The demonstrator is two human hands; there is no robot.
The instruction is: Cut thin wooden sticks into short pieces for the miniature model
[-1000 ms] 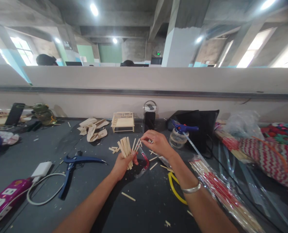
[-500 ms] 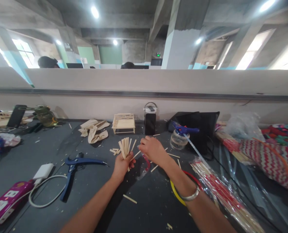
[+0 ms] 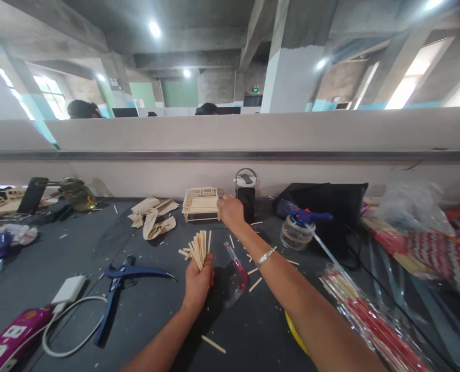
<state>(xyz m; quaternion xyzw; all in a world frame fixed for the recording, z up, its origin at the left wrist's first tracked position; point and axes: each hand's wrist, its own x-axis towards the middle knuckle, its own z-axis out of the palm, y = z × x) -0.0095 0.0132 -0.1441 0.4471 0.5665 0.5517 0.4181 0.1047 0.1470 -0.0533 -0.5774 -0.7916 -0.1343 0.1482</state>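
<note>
My left hand (image 3: 199, 281) is closed around a bundle of short wooden sticks (image 3: 199, 247), which fan upward from the fist. My right hand (image 3: 232, 211) reaches to the back, its fingers curled on the right end of a miniature wooden daybed (image 3: 201, 206) with a latticed back rail. The fingertips are partly hidden there. A few loose sticks (image 3: 184, 253) lie just beyond the bundle. Between my two arms rests a clear plastic piece with a red strip (image 3: 238, 268).
A blue cutter (image 3: 117, 279), a white cable (image 3: 51, 341) and a purple power strip (image 3: 15, 336) lie left. Crumpled paper (image 3: 152, 219) sits behind. On the right are a blue glue gun (image 3: 309, 216) on a glass jar (image 3: 294, 235) and packaged sticks (image 3: 369, 315). A phone (image 3: 245, 203) stands upright.
My right hand has moved away from the bundle, forward to the daybed's right end. My left hand keeps its hold on the sticks. The view has shifted slightly.
</note>
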